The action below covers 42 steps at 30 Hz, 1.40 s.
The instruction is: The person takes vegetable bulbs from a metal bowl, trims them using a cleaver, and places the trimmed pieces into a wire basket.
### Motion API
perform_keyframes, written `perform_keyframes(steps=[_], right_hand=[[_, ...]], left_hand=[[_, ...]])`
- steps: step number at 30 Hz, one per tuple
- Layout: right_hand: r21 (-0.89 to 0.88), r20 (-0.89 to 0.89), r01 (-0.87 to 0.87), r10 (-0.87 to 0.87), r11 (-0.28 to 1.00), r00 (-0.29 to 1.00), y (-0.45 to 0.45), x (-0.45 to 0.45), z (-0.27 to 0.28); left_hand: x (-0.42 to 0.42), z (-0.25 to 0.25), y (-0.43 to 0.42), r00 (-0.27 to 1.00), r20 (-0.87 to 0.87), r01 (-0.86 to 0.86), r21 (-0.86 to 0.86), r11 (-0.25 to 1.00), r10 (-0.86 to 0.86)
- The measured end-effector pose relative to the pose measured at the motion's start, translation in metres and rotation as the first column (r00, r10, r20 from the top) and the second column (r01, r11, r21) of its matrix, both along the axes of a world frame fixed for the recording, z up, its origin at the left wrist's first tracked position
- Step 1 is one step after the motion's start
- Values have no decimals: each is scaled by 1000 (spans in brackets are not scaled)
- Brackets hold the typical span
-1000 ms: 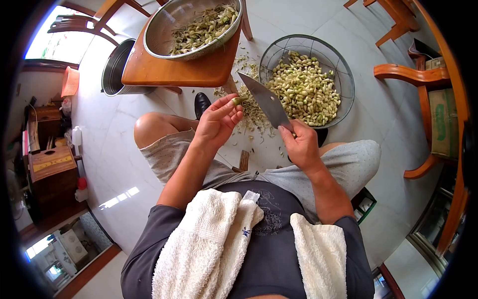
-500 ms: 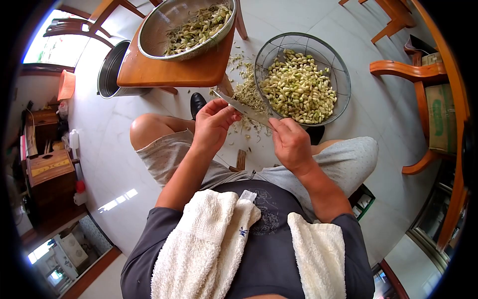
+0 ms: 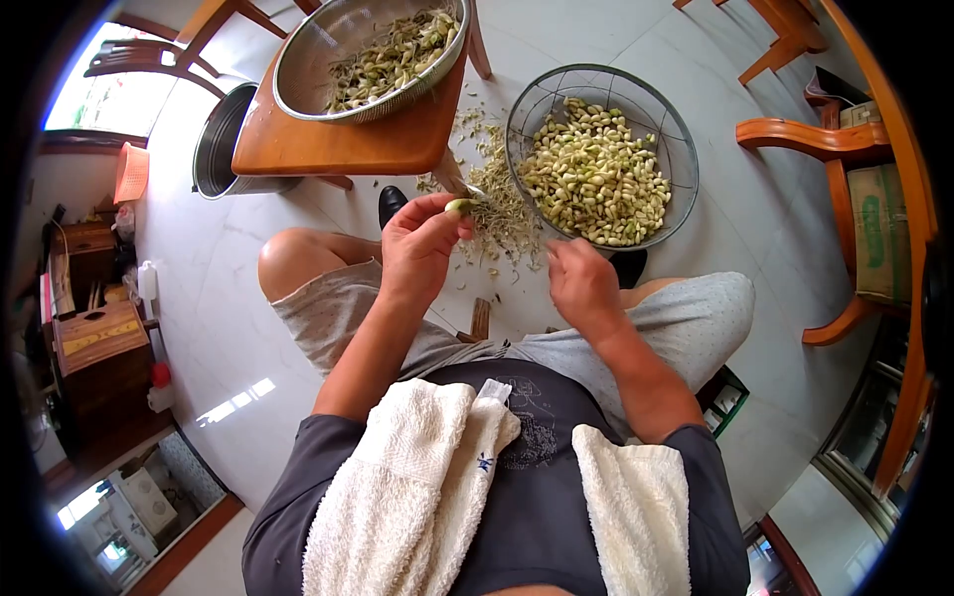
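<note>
My left hand pinches a small green-white onion-like bulb between thumb and fingers. My right hand is closed, a short way to the right. The knife in it barely shows now; its blade seems turned edge-on or blurred, with a bright glint near the bulb. Beyond my hands, a round wire basket on the floor holds many pale trimmed bulbs. A metal colander holds untrimmed bulbs with stringy ends.
The colander stands on a wooden chair seat. Scattered trimmings lie on the tiled floor between chair and basket. A metal bucket stands left of the chair. A white towel hangs over my chest. More wooden furniture is at right.
The knife's broad blade, seen flat between my hands before, has turned or moved so it hardly shows. The bulb in my left hand is now visible. My right hand has shifted slightly.
</note>
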State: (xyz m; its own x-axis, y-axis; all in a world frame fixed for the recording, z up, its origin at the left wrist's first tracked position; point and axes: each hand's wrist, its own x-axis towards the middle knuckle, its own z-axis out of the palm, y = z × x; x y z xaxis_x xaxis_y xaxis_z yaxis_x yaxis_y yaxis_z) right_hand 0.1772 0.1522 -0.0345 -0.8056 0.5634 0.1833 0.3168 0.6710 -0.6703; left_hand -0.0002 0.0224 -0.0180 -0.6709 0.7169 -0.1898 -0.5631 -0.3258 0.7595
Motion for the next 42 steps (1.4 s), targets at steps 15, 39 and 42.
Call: perform_keyframes(steps=[15, 39, 42], right_hand=[[-253, -166, -9, -34, 967, 986, 8, 0, 14], [-779, -151, 178, -456, 601, 877, 42, 17, 24], [-798, -123, 168, -430, 579, 894, 37, 10, 22]], left_hand=[[-6, -11, -1, 938, 343, 33, 34, 999, -43], [-89, 111, 92, 804, -461, 46, -582, 812, -376], [-181, 110, 96, 577, -716, -237, -607, 758, -393]])
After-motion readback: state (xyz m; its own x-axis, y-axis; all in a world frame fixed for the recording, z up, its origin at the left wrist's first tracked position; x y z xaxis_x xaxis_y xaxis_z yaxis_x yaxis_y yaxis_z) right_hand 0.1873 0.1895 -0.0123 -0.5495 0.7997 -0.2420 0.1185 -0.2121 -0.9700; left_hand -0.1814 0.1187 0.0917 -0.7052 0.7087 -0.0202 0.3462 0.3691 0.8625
